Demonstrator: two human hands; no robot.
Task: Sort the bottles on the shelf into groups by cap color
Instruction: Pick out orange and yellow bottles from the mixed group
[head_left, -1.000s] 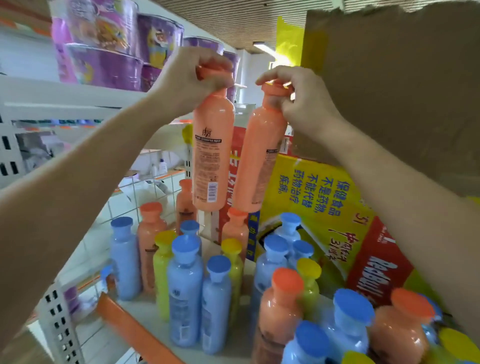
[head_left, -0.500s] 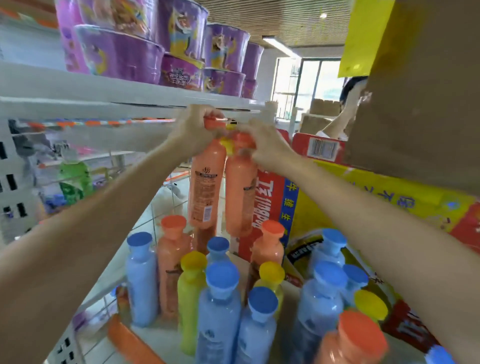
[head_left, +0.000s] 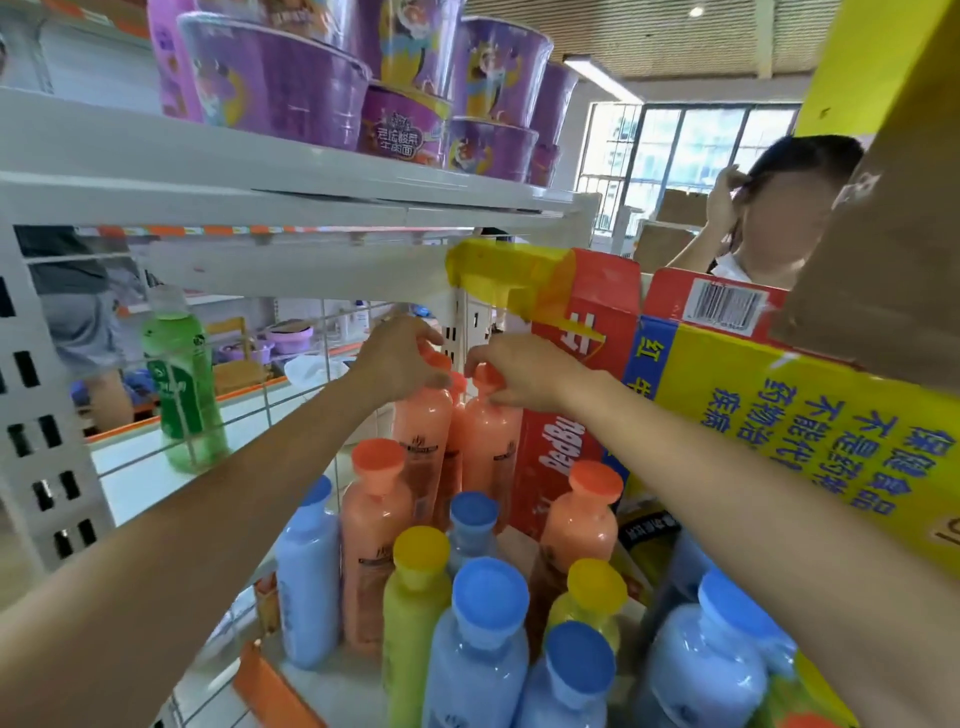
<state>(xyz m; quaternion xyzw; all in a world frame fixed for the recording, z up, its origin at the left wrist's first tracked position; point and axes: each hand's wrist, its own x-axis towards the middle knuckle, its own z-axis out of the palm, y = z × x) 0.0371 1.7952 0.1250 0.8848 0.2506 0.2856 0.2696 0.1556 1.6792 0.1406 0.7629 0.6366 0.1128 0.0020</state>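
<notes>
The left hand (head_left: 397, 358) pinched the orange cap of the left bottle (head_left: 422, 431), and the right hand (head_left: 524, 376) pinched the cap of the right bottle (head_left: 492, 447), fingers curled tight round each. Held by the top, both stayed upright and cleared the blue bottles (head_left: 483, 649) and yellow bottles (head_left: 415, 597) in front. They were at the back of the shelf (head_left: 337, 691), beside the red box (head_left: 550, 457), flanking a third orange bottle (head_left: 453, 457), likely the orange group's corner. Their bases were hidden, so whether they were set down could not be told.
</notes>
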